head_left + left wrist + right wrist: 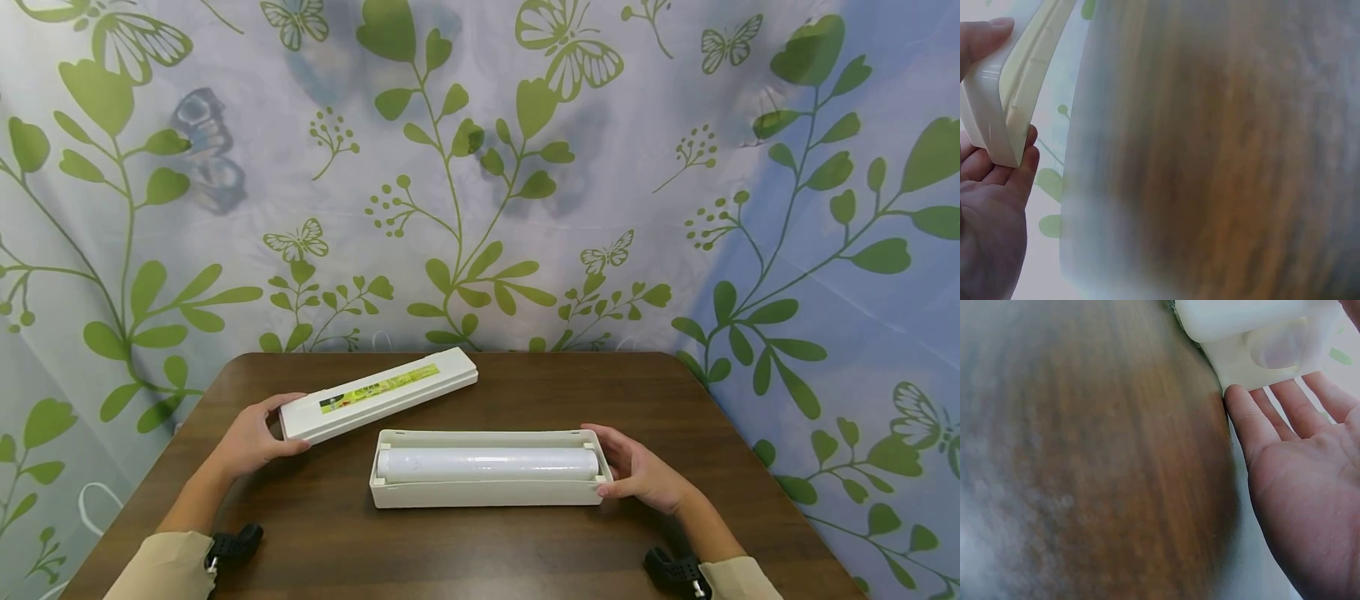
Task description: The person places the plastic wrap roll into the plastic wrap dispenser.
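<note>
Evidently looking down on a dark-brown wood-grain table [450, 550] and facing a pale fabric curtain printed with green leaves and butterflies [491, 325] at twelve o'clock. Holding both hands well apart. With the left hand [249, 437], at ten o'clock, gripping the left end of a long white plastic lid [420, 372], slanting it toward two o'clock. With the right hand [647, 473], at three o'clock, clasping an open-topped cream plastic box [487, 495] at the dial's centre, between spread thumb and fingers. Seeing inside a glossy white cylindrical roll [487, 461]. Losing some left fingertips behind the lid, and finding the table blurring in both wrist views.
</note>
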`<state>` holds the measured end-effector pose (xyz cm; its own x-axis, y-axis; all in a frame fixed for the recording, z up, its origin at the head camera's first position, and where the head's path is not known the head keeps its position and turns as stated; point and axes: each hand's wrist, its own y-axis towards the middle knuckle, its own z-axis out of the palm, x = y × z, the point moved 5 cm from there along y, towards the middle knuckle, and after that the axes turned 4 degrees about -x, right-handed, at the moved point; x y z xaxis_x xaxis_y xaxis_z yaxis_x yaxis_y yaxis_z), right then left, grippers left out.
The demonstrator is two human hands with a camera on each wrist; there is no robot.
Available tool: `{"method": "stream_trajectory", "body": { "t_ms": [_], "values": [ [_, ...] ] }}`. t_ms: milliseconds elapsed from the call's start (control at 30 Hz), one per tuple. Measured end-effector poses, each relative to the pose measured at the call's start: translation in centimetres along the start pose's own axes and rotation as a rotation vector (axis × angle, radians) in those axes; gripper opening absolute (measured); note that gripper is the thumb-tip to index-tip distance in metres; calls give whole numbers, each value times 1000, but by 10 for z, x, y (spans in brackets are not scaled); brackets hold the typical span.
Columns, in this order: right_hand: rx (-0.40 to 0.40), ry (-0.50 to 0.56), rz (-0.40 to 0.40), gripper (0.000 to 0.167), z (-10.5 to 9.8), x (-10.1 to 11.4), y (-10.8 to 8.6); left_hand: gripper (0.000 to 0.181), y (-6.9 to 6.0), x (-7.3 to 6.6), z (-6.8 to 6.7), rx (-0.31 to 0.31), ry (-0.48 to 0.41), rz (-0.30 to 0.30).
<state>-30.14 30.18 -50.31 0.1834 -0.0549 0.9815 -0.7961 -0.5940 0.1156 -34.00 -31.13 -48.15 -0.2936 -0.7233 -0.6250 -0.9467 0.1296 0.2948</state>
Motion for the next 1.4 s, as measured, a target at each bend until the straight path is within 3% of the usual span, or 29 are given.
{"method": "stream_trajectory", "body": {
  "t_ms": [233,667,1400],
  "values": [
    [-4,-2,-1,95,0,2,-1,75,-1,-7,0,-11,-91,11],
    [-6,-9,6,97,2,4,0,73,-2,-15,-2,-36,-150,62],
    [19,-46,34,102,-1,7,2,73,7,-56,-3,-20,-352,177]
  ]
}}
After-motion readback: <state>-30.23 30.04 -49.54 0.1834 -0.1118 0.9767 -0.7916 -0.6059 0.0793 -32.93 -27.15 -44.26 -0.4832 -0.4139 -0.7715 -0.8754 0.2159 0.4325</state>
